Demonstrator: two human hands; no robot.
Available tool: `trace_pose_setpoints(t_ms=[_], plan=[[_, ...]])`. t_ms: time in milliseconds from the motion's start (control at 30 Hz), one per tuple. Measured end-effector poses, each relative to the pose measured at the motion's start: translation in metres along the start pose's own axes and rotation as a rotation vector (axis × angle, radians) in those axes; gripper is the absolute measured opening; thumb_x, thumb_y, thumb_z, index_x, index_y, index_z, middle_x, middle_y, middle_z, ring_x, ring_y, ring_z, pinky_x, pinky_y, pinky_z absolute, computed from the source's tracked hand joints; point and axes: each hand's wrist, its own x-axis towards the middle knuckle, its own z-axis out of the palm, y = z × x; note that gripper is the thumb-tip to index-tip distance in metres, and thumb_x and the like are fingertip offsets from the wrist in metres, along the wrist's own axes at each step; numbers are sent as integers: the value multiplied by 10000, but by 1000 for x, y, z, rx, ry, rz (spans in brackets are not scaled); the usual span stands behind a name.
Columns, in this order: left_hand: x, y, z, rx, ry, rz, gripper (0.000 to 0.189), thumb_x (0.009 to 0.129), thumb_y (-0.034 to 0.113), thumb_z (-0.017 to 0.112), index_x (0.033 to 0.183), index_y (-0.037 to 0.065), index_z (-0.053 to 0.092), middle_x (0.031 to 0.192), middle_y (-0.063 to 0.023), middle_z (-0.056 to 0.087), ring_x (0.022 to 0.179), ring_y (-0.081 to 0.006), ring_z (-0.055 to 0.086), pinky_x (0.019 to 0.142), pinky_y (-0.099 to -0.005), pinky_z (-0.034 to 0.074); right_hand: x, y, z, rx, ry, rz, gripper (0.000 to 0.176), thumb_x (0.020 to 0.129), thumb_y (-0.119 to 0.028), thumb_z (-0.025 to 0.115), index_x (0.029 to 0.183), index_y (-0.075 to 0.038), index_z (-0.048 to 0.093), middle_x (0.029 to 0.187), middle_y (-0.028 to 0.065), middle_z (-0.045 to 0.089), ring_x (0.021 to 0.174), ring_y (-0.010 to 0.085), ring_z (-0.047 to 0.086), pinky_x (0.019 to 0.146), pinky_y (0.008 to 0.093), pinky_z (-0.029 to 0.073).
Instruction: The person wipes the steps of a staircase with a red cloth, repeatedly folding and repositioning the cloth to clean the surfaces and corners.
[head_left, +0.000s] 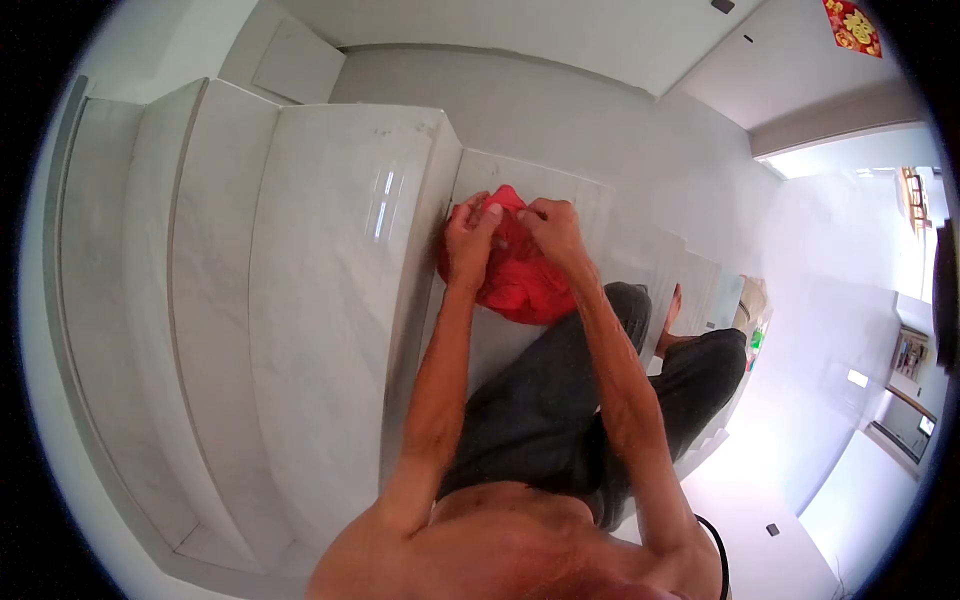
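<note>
A red plastic bag (525, 288), bulging and creased, rests on the pale marble step in front of my lower body. At its upper left edge my left hand (472, 238) is closed, thumb and fingers pinching the thin red material. My right hand (553, 232) grips the bag's top from the other side, with bent fingers close to the left thumb. A small peak of red material sticks up between the two hands. What the bag contains is hidden, though its left side looks darker.
Marble stairs (330, 230) rise on the left with hard edges. My bent legs in dark trousers (530, 400) lie below the bag, one bare foot (674, 310) to the right. A beige item (752, 297) stands beyond the knee. A red-and-gold decoration (853, 27) hangs at upper right.
</note>
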Motion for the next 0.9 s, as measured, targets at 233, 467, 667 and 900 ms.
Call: trace_pose_setpoints(t_ms=[233, 467, 667, 900], plan=[[16, -6, -8, 728, 114, 132, 322, 862, 310, 734, 844, -9, 699, 828, -219, 699, 765, -365, 671, 688, -455, 513, 14, 3, 1, -288, 113, -87, 260, 857, -261, 642, 837, -6, 688, 859, 228, 681, 813, 439, 649, 749, 508, 506], [7, 10, 4, 1022, 71, 300, 399, 872, 394, 697, 832, -4, 690, 828, -223, 689, 771, -446, 662, 669, -489, 521, 22, -5, 19, -557, 9, 29, 275, 908, -286, 602, 858, -25, 674, 873, 225, 687, 879, 431, 659, 765, 522, 514], [38, -39, 12, 1007, 224, 284, 342, 891, 333, 667, 872, -8, 654, 887, -250, 680, 816, -454, 649, 705, -519, 505, 33, -8, 31, -507, 136, 16, 280, 886, -269, 626, 786, -11, 670, 792, 239, 675, 798, 432, 661, 725, 513, 513], [69, -4, 29, 861, 379, 133, 368, 926, 329, 626, 841, -26, 669, 894, -283, 666, 840, -486, 636, 739, -527, 500, 86, -26, 42, -564, 190, 60, 267, 884, -239, 617, 769, -12, 696, 816, 241, 684, 836, 420, 676, 746, 489, 527]])
